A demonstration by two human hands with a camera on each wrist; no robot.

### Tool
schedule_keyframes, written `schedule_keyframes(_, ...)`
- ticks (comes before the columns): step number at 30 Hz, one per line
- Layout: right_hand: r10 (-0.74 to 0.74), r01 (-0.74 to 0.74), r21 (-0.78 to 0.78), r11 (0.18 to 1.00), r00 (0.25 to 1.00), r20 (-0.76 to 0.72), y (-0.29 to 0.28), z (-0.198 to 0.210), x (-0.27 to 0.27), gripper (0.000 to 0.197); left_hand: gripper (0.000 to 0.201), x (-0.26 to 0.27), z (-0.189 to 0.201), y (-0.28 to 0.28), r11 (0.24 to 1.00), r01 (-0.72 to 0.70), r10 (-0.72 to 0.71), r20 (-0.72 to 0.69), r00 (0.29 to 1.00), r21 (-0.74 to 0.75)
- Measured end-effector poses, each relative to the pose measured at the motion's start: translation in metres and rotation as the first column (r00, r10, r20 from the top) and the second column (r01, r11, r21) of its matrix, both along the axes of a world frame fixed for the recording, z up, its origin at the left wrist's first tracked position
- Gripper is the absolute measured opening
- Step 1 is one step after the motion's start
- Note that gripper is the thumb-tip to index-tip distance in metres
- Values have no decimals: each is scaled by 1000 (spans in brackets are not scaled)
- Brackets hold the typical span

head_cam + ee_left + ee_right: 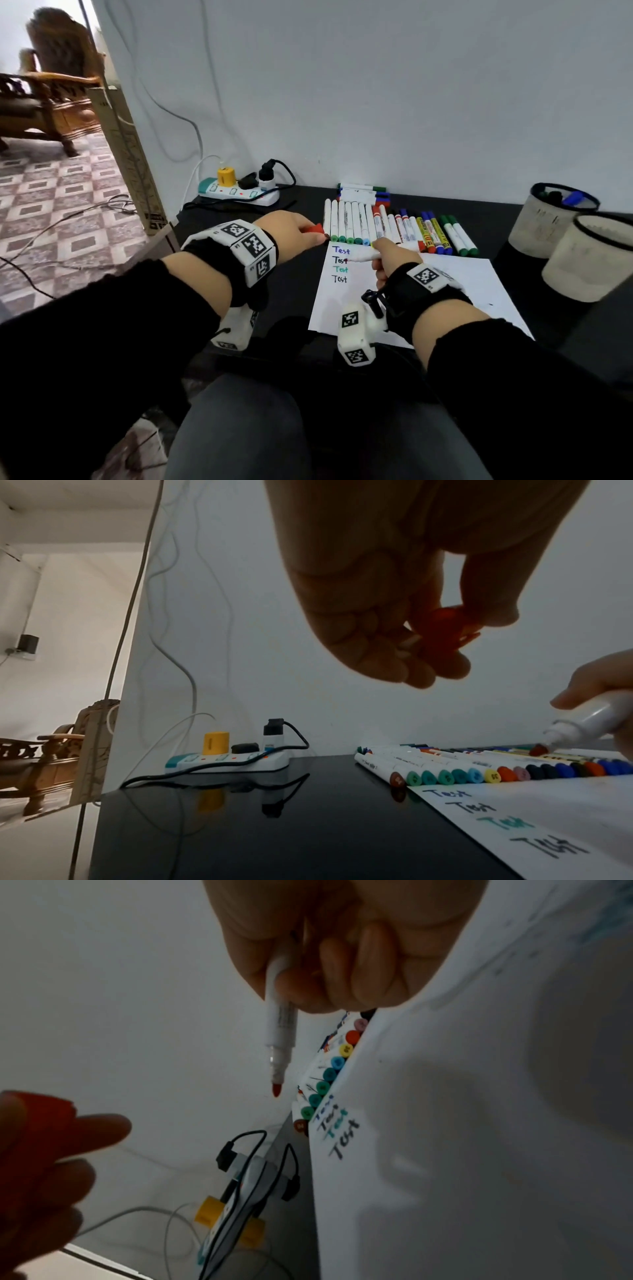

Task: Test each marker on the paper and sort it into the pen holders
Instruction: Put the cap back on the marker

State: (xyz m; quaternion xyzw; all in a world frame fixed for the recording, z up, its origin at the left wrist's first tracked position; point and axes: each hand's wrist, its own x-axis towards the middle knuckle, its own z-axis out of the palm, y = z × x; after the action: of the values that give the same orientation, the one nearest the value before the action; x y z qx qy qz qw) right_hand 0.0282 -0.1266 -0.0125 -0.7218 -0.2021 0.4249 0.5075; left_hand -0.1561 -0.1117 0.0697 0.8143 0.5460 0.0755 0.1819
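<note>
A white power strip (239, 194) lies at the black table's (294, 284) back-left corner against the wall, carrying a yellow adapter (226, 176) and black plugs. A wooden armchair (48, 92) stands beyond on patterned floor tiles (61, 192).

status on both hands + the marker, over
Left hand pinches red cap, off to the side. Right hand grips uncapped red marker, tip above paper, no red mark yet. Nothing in the way.

left hand (291, 229) pinching, right hand (394, 260) curled in writing grip.
</note>
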Motion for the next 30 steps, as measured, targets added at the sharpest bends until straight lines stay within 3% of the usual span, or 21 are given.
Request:
schedule_keyframes(10,62,-55,-85,995,995,78,0,-16,-3,28,38,6,-25,8,999,-3,8,120,993,-43)
schedule_keyframes(30,200,-197,-42,980,930,309,-13,-16,-12,33,38,11,-46,5,999,3,4,149,989,-48)
